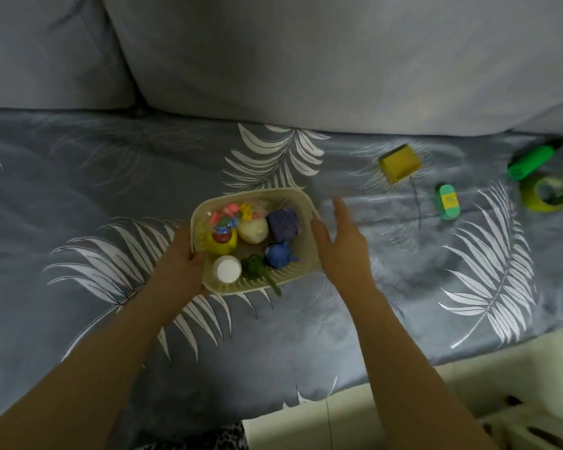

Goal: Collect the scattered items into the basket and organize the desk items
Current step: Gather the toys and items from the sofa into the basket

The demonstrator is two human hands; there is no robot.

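A cream plastic basket (298, 198) sits on a grey leaf-print sofa cover. Inside lie a yellow toy (220, 243), a cream ball (253, 231), a purple block (282, 224), a blue toy animal (278, 254), a green toy (257, 269), a white-capped bottle (228, 269) and pink and yellow bits (231, 212). My left hand (181, 264) grips the basket's left rim, thumb over the edge. My right hand (340, 241) is beside the right rim with fingers straight. To the right lie a yellow box (400, 164), a green-and-yellow eraser-like item (448, 202), a green highlighter (530, 162) and a yellow-green tape roll (546, 194).
Large grey cushions (306, 60) line the back of the sofa. The seat's front edge runs along the lower right, with a pale floor (338, 417) and a light plastic object (527, 423) below it. A patterned fabric patch (208, 440) shows at the bottom.
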